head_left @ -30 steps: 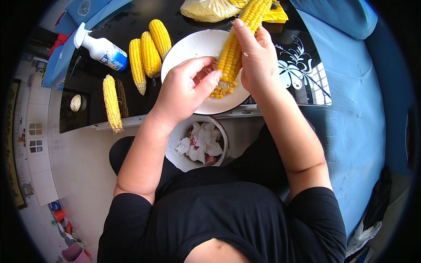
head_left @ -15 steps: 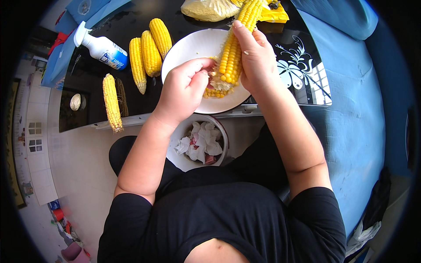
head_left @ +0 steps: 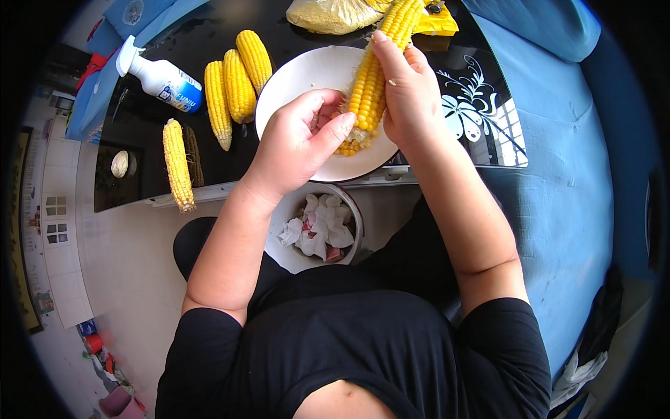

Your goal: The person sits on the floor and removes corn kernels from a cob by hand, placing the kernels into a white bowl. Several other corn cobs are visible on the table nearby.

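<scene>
A yellow ear of corn [head_left: 368,94] is tilted over a white plate [head_left: 289,80], its near end partly bare of kernels. Wrapped around the ear's right side is my right hand [head_left: 413,101], closed, thumb along the top. My left hand [head_left: 289,143] is at the near end, thumb pressed on the kernels and fingers curled beside the cob, partly hidden. Loose kernels [head_left: 357,145] lie on the plate under the ear. A small pale bit sticks to my right hand.
Left of the plate lie several whole ears of corn [head_left: 239,87], a thinner cob [head_left: 178,167] at the table edge and a white-blue spray bottle [head_left: 164,80]. A bag of yellow grains [head_left: 331,17] sits behind. Below stands a bin [head_left: 356,234] with tissues; a blue sofa [head_left: 558,209] is right.
My left thumb has moved right and extended onto the ear's near end, where it was bent back before. The right hand and the ear have barely moved.
</scene>
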